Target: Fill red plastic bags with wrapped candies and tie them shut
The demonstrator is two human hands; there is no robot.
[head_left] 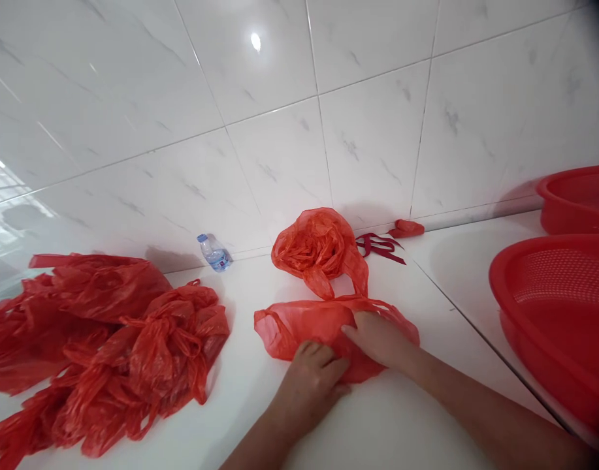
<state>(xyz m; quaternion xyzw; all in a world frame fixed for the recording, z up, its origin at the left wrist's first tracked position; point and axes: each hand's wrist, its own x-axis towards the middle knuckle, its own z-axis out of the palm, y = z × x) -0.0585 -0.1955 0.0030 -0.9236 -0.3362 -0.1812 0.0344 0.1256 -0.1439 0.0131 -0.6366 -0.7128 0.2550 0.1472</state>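
Observation:
A red plastic bag (289,326) lies flat on the white tiled surface (417,418) in front of me. My left hand (311,378) rests on its near edge with fingers curled, pinching the plastic. My right hand (382,339) lies on top of the bag, fingers stretched flat and pressing it down. Just behind it sits a bunched red bag (319,248) stuffed with crumpled plastic.
A big heap of crumpled red bags (103,352) fills the left side. A small water bottle (213,252) lies by the wall. Red strips (380,247) and a red scrap (407,228) lie at the back. Two red baskets (558,307) (578,196) stand at right.

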